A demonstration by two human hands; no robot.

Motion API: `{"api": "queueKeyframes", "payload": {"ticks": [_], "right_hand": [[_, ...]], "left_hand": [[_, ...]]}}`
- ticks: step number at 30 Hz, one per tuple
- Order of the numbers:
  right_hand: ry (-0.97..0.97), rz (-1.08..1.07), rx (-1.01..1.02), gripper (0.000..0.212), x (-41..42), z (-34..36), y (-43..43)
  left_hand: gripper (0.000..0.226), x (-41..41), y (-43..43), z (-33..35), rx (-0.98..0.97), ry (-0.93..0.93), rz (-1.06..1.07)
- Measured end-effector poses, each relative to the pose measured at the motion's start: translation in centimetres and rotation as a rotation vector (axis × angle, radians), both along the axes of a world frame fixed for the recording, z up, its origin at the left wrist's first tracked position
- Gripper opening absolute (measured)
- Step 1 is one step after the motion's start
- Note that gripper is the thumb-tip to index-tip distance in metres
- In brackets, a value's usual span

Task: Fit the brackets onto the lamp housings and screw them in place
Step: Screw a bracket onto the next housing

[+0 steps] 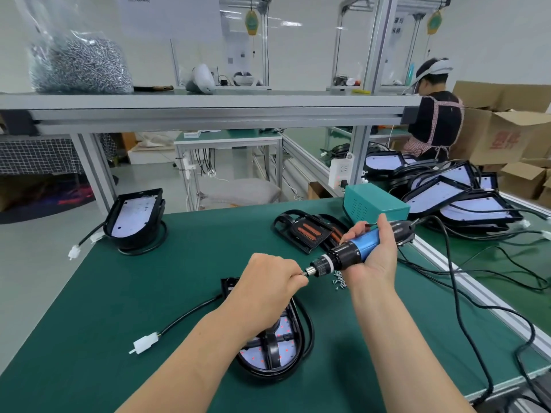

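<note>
Head view showed me the green bench (119, 293), with bare mat stretching wide to the left of the lamp housing (280, 362). The housing lay mid-bench under my left forearm, its long axis running away from me and its rounded end toward the near edge, with a bracket (272, 350) on it. Above it the screwdriver (357, 248) was held almost level, bit pointing left. My right hand (378, 248) gripped its blue barrel and my left hand (268, 281) pinched the bit tip. Loose screws (340, 281) sat just beside my right wrist.

Near lamp housing (287, 353) lies flat on the table (149, 293), black bracket (272, 350) across its white face; far lamp housing (135, 217) stands tilted.
</note>
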State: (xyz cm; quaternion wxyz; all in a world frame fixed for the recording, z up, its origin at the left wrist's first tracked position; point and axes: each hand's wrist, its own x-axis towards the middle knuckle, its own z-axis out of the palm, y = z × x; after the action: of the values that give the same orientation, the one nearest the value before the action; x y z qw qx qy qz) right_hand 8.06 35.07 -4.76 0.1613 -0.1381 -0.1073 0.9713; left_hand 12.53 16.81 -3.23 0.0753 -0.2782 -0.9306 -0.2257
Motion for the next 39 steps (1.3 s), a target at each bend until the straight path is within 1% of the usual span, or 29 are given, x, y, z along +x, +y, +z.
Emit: {"api": "queueKeyframes", "payload": {"ticks": [3,6,8,10,14,15,17,19,22,24,26,28,30,33,35,36,37,39], "right_hand": [[0.019,0.040,0.041,0.026,0.3,0.0,-0.6],[0.025,0.072,0.050,0.030,0.6,-0.3,-1.0],[0.023,0.091,0.043,0.033,0.8,-0.5,-1.3],[0.020,0.107,0.045,0.035,0.9,-0.6,-1.4],[-0.005,0.079,0.011,0.028,0.8,-0.4,-0.6],[-0.005,0.063,-0.009,0.026,0.7,-0.2,-0.3],[0.000,0.028,-0.044,0.024,0.6,0.1,0.3],[0.005,0.009,-0.055,0.024,0.5,0.4,0.7],[0.009,0.002,-0.038,0.023,0.6,0.4,0.8],[0.008,0.011,-0.022,0.024,0.7,0.4,0.8],[0.008,0.012,-0.018,0.024,0.9,0.4,0.8],[0.010,0.016,-0.012,0.025,1.0,0.4,0.6],[0.012,0.019,-0.002,0.026,1.1,0.4,0.2],[0.011,-0.006,0.006,0.031,1.1,0.2,0.0],[0.007,-0.004,0.019,0.032,1.2,0.0,0.0],[0.010,0.005,0.026,0.030,1.3,-0.2,0.0],[0.020,0.017,0.034,0.027,1.4,-0.4,0.1],[0.062,0.040,0.055,0.021,1.7,-0.5,0.2]], "left_hand": [[0.017,0.0,-0.3,-0.1,0.102,-0.146,0.008],[0.042,0.3,-0.9,-0.2,0.224,-0.306,-0.060],[0.045,0.5,-0.9,-0.3,0.313,-0.368,-0.097],[0.045,0.6,-0.8,-0.6,0.377,-0.392,-0.107],[0.057,1.0,-1.1,-0.7,0.439,-0.499,-0.077],[0.056,1.1,-1.3,-0.7,0.421,-0.520,-0.059],[0.043,1.4,-1.7,-0.8,0.400,-0.546,-0.034],[0.032,1.7,-1.7,-1.2,0.464,-0.593,-0.026],[0.030,2.2,-1.3,-1.5,0.562,-0.603,0.012],[0.032,2.5,-1.0,-1.4,0.608,-0.643,0.018],[0.034,2.5,-0.8,-1.4,0.636,-0.673,0.035],[0.032,2.5,-0.7,-1.4,0.643,-0.659,0.048],[0.031,2.6,-0.5,-1.4,0.573,-0.557,0.056],[0.030,2.7,-0.2,-1.7,0.446,-0.318,0.066],[0.031,2.8,0.1,-2.2,0.423,-0.260,0.067],[0.031,2.9,0.2,-2.5,0.421,-0.278,0.078],[0.030,2.9,0.2,-2.9,0.450,-0.344,0.097],[0.031,3.1,0.3,-3.3,0.573,-0.537,0.120]]}}
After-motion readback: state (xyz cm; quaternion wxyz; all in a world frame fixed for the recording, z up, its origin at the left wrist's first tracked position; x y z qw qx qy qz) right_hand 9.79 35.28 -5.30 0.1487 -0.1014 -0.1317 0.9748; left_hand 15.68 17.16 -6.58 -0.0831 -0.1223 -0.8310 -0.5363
